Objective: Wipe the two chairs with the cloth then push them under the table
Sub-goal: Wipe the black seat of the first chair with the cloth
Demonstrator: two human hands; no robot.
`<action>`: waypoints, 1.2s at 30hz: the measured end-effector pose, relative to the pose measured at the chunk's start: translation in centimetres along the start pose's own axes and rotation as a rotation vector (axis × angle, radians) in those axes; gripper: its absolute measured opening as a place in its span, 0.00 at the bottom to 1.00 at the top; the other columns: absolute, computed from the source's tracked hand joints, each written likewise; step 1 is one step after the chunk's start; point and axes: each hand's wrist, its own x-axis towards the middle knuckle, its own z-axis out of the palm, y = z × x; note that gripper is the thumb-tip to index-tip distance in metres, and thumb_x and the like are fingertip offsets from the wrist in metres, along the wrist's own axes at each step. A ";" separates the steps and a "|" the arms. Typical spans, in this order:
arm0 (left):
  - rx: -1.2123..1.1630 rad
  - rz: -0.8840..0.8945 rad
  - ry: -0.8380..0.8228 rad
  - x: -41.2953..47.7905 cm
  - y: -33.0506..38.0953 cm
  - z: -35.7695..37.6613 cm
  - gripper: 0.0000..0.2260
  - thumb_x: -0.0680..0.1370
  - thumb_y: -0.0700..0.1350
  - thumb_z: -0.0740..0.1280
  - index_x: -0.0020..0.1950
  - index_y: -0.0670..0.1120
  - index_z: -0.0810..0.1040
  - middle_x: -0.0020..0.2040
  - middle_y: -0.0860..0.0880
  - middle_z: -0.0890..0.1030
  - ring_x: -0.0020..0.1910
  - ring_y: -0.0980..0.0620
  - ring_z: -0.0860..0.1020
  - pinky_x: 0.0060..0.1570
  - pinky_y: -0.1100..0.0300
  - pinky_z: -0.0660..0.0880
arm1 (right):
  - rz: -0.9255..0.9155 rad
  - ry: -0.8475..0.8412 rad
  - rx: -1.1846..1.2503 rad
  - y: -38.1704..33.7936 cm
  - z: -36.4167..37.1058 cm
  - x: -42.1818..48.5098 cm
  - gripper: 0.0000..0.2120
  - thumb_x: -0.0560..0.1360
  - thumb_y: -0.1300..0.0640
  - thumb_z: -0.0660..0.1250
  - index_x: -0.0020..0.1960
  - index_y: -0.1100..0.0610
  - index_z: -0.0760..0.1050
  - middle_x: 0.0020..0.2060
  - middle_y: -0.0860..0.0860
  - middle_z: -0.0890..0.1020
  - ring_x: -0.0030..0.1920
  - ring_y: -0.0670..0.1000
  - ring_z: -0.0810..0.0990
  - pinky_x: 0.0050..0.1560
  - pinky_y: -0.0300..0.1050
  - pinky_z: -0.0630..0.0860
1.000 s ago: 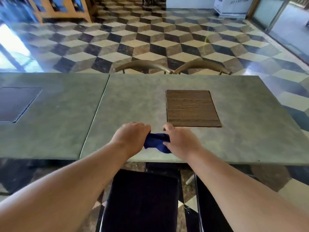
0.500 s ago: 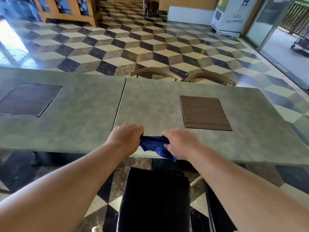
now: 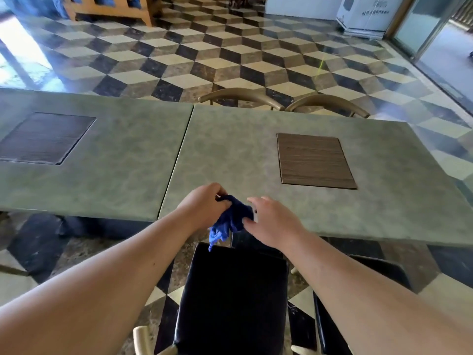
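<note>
While the left hand curls its fingers around the blue cloth, the right hand is spread and relaxed, thumb against the cloth's side. Both forearms reach forward to the counter at its near edge. The cloth dangles above the black chair seat; a second chair stands just beside it on the right.
</note>
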 end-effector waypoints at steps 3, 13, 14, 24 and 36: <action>0.001 -0.009 -0.031 0.0 1.2 0.5 0.03 0.82 0.51 0.71 0.53 0.54 0.80 0.44 0.55 0.83 0.43 0.54 0.81 0.39 0.57 0.75 | -0.059 -0.094 0.040 -0.1 0.2 -0.4 0.21 0.73 0.33 0.69 0.60 0.44 0.78 0.49 0.42 0.79 0.50 0.49 0.80 0.49 0.50 0.77; 0.013 -0.023 -0.130 -1.5 -0.1 -0.7 0.09 0.74 0.55 0.82 0.45 0.58 0.82 0.44 0.56 0.85 0.44 0.56 0.82 0.39 0.62 0.74 | -0.066 -0.118 -0.065 0.0 -0.2 -0.3 0.14 0.81 0.48 0.68 0.38 0.51 0.78 0.34 0.50 0.80 0.40 0.57 0.80 0.39 0.49 0.72; 0.052 -0.020 -0.150 -1.7 -0.5 -0.7 0.10 0.73 0.56 0.82 0.45 0.58 0.83 0.44 0.57 0.84 0.43 0.58 0.81 0.38 0.63 0.73 | -0.061 -0.104 -0.084 0.1 -0.3 -0.5 0.14 0.81 0.49 0.67 0.38 0.52 0.77 0.35 0.50 0.80 0.41 0.57 0.80 0.39 0.49 0.73; 0.412 -0.026 -0.058 -3.0 -3.8 -1.0 0.08 0.76 0.43 0.68 0.45 0.56 0.74 0.47 0.54 0.78 0.46 0.47 0.76 0.40 0.55 0.69 | 0.081 0.055 -0.197 2.3 -1.4 -0.7 0.10 0.78 0.53 0.65 0.39 0.55 0.72 0.35 0.51 0.76 0.40 0.60 0.75 0.38 0.47 0.68; 0.075 -0.049 0.047 -2.2 -2.1 -0.6 0.05 0.81 0.51 0.68 0.45 0.59 0.76 0.40 0.57 0.83 0.35 0.54 0.80 0.27 0.61 0.69 | 0.196 0.091 -0.231 2.3 -0.4 -0.7 0.09 0.78 0.54 0.61 0.40 0.54 0.68 0.43 0.51 0.79 0.46 0.59 0.76 0.42 0.47 0.66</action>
